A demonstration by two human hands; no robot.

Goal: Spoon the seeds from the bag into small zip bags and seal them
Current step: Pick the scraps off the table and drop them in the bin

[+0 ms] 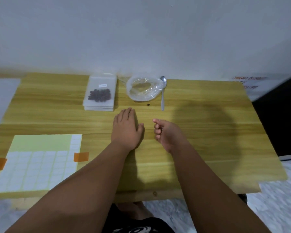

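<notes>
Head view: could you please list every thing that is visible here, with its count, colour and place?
table: one, light wood, under everything
zip bags: one stack, clear, far side, left of centre
seeds: one cluster, dark, inside the top zip bag
big bag: one, clear, far side, centre
loose seed: one, dark, on the table near the big bag
spoon: one, silver, just right of the big bag
label sheet: one, white on pale green, near left
tape: two pieces, orange, at the sheet's side edges
paper: one, white with red writing, far right
left hand: flat on the table, centre
right hand: fingers loosely curled, nothing visible in it
</notes>
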